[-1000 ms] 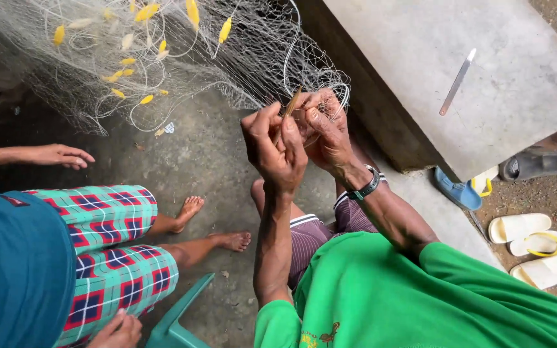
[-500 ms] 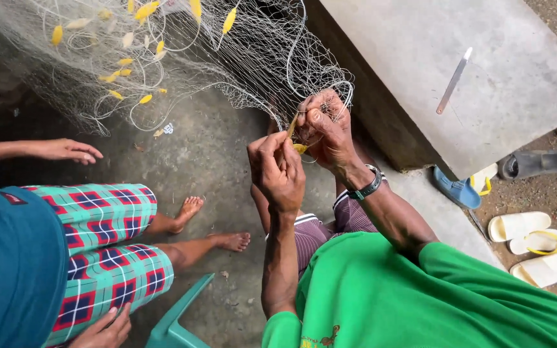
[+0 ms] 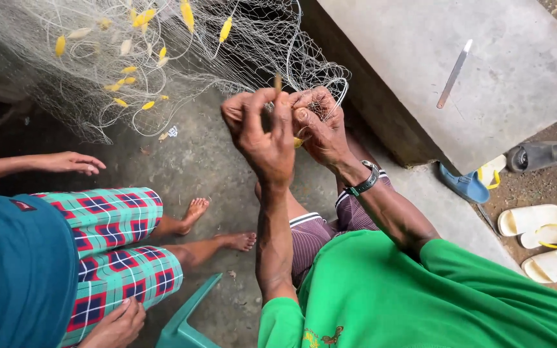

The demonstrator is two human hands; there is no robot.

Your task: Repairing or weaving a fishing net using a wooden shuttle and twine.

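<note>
The fishing net (image 3: 162,58) was a fine, pale, almost see-through mesh, bunched in loose folds and dotted with small yellow and cream oval floats (image 3: 187,14). It hung just left of the grey concrete slab (image 3: 485,77), its near edge gathered at the hands. The left hand (image 3: 262,132) pinched a thin stick-like tool upright among the strands. The right hand (image 3: 320,125), closed against the left, gripped a fold of mesh and a yellow float. A narrow blade (image 3: 453,73) lay on the slab.
</note>
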